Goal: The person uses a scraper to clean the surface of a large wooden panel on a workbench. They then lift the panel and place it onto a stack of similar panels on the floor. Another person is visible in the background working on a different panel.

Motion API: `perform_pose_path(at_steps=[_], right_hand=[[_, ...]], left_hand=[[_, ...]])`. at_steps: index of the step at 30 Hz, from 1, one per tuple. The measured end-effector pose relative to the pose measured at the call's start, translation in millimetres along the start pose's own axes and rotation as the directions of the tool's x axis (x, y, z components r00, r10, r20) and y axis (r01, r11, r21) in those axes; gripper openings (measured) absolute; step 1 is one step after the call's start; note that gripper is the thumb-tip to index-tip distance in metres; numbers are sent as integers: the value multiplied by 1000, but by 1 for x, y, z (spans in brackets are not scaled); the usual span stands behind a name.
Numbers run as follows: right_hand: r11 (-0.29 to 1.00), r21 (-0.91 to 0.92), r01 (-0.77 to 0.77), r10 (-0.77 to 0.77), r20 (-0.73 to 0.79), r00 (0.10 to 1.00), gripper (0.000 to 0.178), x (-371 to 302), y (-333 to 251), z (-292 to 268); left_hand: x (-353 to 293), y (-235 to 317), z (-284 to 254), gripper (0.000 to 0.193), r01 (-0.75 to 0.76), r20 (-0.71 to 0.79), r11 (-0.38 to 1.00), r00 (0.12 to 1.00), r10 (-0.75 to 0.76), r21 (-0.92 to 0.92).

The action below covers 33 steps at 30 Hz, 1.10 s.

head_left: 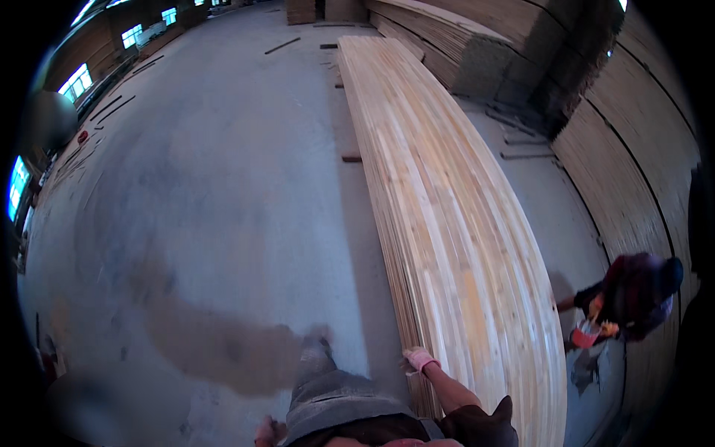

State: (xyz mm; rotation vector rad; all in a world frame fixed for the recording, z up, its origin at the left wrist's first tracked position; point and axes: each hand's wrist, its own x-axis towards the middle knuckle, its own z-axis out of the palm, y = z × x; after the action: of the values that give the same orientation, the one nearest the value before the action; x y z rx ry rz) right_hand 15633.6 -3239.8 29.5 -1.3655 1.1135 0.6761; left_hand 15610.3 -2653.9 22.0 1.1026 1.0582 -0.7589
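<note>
A long stack of pale wooden boards [447,201] runs away from me, low above the floor. My right hand [418,360], in a pinkish-white work glove, is at the stack's left edge near me. Its fingers bend over the side of the top wooden board, and their tips are hard to make out. My left hand [269,432] hangs low beside my left hip at the bottom of the view, away from the boards. It is small and blurred, so its fingers cannot be read.
Beyond the stack's right side a person [640,298] bends forward with a red container [585,334]. Tall board piles [625,164] line the right. Dark wooden strips [283,45] lie on the concrete floor [223,186]. Short bearers [351,158] stick out under the stack.
</note>
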Motion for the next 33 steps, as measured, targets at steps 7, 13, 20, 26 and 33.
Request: perform_pose_path(at_steps=[7, 13, 20, 26, 33], right_hand=[[972, 198, 127, -131, 5, 991, 36, 91, -298, 17], [74, -941, 331, -143, 318, 937, 37, 190, -330, 13], [413, -873, 260, -85, 247, 965, 30, 316, -608, 6], [777, -580, 244, -384, -129, 914, 35, 442, -926, -65], [844, 320, 432, -350, -281, 893, 34, 512, -1285, -17]], left_hand=[[84, 242, 157, 34, -14, -26, 994, 1000, 17, 112], [181, 610, 396, 37, -589, 359, 497, 798, 484, 637], [300, 893, 581, 35, -396, 380, 918, 845, 377, -29], [346, 924, 654, 32, -235, 245, 871, 960, 138, 430], [437, 1159, 781, 41, 16, 122, 901, 990, -76, 434]])
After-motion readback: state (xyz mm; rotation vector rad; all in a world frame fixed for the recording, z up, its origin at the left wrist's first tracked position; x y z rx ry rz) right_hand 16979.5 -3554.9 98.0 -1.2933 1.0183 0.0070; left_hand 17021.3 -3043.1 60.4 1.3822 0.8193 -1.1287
